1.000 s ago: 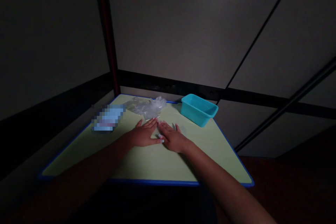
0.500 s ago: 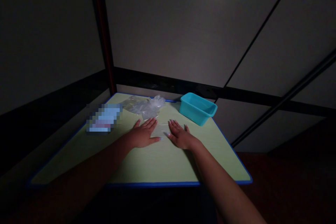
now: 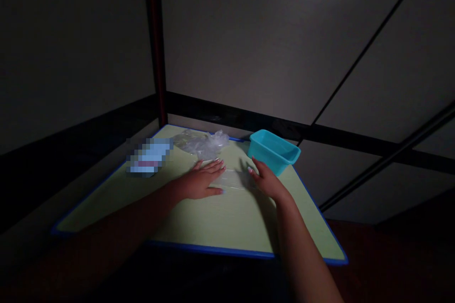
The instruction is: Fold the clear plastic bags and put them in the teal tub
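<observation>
My left hand [image 3: 202, 181] lies flat with spread fingers on the left part of a thin clear plastic sheet or bag [image 3: 232, 179]. Above the right end of that plastic, my right hand [image 3: 265, 180] is raised off the table, its fingers apart and nothing visible in them. A crumpled heap of clear plastic [image 3: 209, 144] lies just beyond my left fingertips. The turquoise basin [image 3: 272, 154] stands close behind my right hand, at the table's back right.
The pale green table [image 3: 213, 222] has a blue edge. On its left side lies a blurred-out, light blue flat object [image 3: 151, 157]. Dark panelled walls [image 3: 241, 47] rise behind the table and to its left.
My right hand has lifted off the plastic and moved right, turning toward its side. My left hand still lies flat. The whole view has shifted slightly.
</observation>
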{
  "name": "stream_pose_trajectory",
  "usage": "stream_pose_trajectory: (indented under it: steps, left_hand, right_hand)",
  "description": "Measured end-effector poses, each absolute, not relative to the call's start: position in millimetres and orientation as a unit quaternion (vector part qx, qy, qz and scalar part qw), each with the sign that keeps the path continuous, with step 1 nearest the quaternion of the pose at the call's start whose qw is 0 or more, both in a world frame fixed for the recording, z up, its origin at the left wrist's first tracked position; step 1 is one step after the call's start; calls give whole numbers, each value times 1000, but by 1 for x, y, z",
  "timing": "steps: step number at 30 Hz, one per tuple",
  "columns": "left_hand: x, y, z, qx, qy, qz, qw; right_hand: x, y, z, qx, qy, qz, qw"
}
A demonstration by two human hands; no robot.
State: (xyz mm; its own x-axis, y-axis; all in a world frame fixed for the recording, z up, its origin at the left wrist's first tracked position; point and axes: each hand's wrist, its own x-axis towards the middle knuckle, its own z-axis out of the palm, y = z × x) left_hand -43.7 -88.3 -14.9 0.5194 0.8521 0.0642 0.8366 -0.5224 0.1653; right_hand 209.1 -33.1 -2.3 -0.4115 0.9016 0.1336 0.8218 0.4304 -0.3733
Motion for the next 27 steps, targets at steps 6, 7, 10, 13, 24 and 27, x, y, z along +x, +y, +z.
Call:
stream_pose_trajectory:
  steps: [6,7,10,13,24,27]
  left_hand:
    - [-44,-87,-22,860,503,29,83]
    - [-44,-87,-21,860,502,29,82]
    - [-43,-88,-18,865,496,39,71]
    - [-42,-89,-15,872,483,40,66]
    - [-34,-90,-15,882,467,33,59]
    - [-29,-88,-16,886,461,44,40]
  right_hand:
    - [211,-31,1,-555,-806,152,138]
    - [211,-31,2,-573,-798,137,125]
    - [210,-31,5,-618,-775,93,89]
    - [210,-32,6,-646,-756,85,66]
    - [215,-28,5,-701,-707,96,-13]
    - [208,-31,6,-723,-685,87,-8]
